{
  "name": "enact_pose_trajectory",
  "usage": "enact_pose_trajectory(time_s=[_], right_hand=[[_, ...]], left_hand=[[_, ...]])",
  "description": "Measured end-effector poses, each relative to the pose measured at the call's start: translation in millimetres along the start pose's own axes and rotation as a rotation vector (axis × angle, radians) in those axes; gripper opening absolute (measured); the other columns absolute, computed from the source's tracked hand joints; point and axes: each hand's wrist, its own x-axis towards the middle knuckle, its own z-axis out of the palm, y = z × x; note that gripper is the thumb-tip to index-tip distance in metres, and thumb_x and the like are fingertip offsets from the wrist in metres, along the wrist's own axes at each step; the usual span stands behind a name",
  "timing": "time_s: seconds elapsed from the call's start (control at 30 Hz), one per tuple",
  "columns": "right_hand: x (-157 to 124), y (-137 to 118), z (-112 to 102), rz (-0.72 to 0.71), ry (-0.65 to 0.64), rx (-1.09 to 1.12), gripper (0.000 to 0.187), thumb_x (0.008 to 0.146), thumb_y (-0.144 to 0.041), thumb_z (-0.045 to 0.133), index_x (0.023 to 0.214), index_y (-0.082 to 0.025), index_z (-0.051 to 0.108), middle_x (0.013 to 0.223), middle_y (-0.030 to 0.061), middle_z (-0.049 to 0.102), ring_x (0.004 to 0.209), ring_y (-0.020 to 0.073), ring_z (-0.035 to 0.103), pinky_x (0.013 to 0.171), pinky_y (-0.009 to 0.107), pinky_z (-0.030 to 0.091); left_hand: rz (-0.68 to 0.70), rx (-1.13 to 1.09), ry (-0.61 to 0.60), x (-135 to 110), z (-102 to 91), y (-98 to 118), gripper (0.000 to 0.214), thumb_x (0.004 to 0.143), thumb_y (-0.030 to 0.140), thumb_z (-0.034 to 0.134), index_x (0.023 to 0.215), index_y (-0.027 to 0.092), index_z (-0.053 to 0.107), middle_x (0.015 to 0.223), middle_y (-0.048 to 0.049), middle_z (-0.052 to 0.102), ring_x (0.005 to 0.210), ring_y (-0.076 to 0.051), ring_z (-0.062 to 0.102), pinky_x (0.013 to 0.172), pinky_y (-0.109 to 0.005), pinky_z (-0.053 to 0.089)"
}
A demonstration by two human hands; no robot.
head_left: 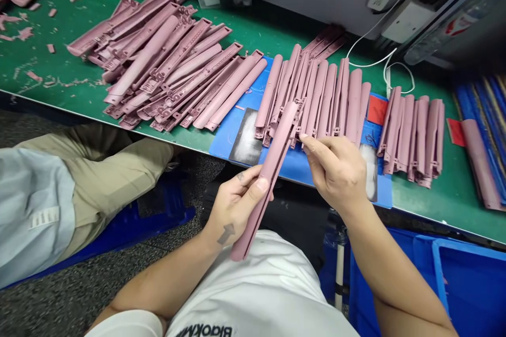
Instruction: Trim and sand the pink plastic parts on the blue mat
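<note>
My left hand [237,202] is wrapped around a long pink plastic shell [279,145], a half-tube with a slot along its side. The shell is tilted, its lower end near my white shirt and its upper end over the bench. Beside that upper end, my right hand [342,171] is closed with thumb and index finger pinched together; whatever they hold, if anything, is too small to make out. Behind both hands a row of similar pink shells [322,95] lies on a blue mat [225,137], partly hidden by the held shell and my right hand.
A heap of pink shells [174,63] lies left on the green bench [43,63], with scraps around it. More shells [413,137] lie right, near a red card [456,131]. A seated person's leg [118,168] is at left. Blue crates [470,279] stand below right. A white cable [369,66] crosses the back.
</note>
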Motion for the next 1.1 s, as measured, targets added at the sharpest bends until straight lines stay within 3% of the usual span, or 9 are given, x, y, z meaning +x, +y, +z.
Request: enact_pose_trajectory(time_s=[0.47,0.9,1.1], right_hand=[[-23,-22,5,-0.059,0.011,0.096,0.041,0.105,-0.009,0.065,0.141,-0.027,0.069,0.095,0.0060,0.077,0.082,0.0201,0.065,0.075,0.034,0.045],[-49,-40,5,-0.001,-0.023,0.175,0.051,0.103,-0.007,0.065,0.149,-0.028,0.067,0.095,0.0060,0.077,0.079,0.0201,0.064,0.074,0.035,0.046],[-52,-41,-2,-0.038,-0.044,0.185,0.035,0.103,-0.009,0.067,0.134,-0.023,0.072,0.092,0.0061,0.078,0.077,0.0190,0.063,0.071,0.035,0.043]], left_hand=[[-0.013,-0.020,0.084,3,8.7,4,0.051,0.099,0.054,0.078,0.135,0.018,0.082,0.082,-0.0040,0.077,0.067,-0.013,0.063,0.063,-0.024,0.052],[-0.019,-0.146,0.152,7,22.9,-5,0.043,0.096,0.055,0.081,0.120,0.020,0.087,0.087,-0.0059,0.082,0.072,-0.015,0.071,0.067,-0.024,0.056],[-0.019,-0.134,0.128,10,24.1,-7,0.039,0.098,0.053,0.080,0.114,0.019,0.087,0.086,-0.0041,0.079,0.070,-0.013,0.064,0.066,-0.023,0.053]])
